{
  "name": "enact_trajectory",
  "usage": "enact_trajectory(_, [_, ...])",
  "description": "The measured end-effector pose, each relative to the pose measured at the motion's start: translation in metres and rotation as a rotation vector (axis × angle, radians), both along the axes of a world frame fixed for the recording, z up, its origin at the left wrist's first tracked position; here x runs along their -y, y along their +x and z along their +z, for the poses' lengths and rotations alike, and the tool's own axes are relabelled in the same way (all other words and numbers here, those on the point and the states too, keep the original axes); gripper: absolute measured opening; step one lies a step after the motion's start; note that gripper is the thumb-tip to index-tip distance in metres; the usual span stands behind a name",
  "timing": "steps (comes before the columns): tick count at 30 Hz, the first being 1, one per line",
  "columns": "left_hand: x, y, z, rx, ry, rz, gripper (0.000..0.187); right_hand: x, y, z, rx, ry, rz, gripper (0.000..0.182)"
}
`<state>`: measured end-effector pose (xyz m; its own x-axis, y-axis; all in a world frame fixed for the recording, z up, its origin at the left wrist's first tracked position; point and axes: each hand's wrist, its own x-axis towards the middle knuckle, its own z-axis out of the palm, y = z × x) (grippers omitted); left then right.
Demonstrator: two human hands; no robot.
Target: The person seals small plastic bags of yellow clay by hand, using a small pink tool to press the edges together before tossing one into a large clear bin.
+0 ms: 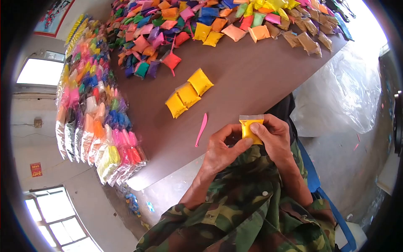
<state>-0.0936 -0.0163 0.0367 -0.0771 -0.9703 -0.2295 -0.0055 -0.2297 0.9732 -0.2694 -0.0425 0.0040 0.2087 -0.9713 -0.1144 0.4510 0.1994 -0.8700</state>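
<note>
Between both hands, just off the table's near edge, is a small clear packet of yellow clay-like material (pixel 250 129). My left hand (pixel 223 148) pinches its lower left side with thumb and fingers. On the right side, my right hand (pixel 273 136) grips it, thumb pressed on the front. The packet's clear top strip points away from me. On the brown table (pixel 235 80) lies a pink plastic knife-shaped tool (pixel 202 129), left of my hands. Farther off, three yellow packets (pixel 187 95) lie side by side in a slanting row.
A big heap of colourful packets (pixel 168 25) covers the table's far side. Clear bags of coloured packets (pixel 90 113) line the left edge. A large clear plastic bag (pixel 338 92) hangs beyond the right edge. A blue chair frame (pixel 336 214) is at my right.
</note>
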Motion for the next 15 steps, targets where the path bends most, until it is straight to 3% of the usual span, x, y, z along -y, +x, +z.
enact_trajectory(10, [-0.005, 0.027, -0.004, 0.094, -0.061, 0.023, 0.021, 0.007, 0.021, 0.0, -0.119, -0.119, 0.048, 0.013])
enact_trajectory(15, [-0.01, 0.047, 0.006, 0.076, 0.046, 0.211, 0.022, 0.01, 0.036, 0.012, -0.181, -0.06, 0.105, 0.019])
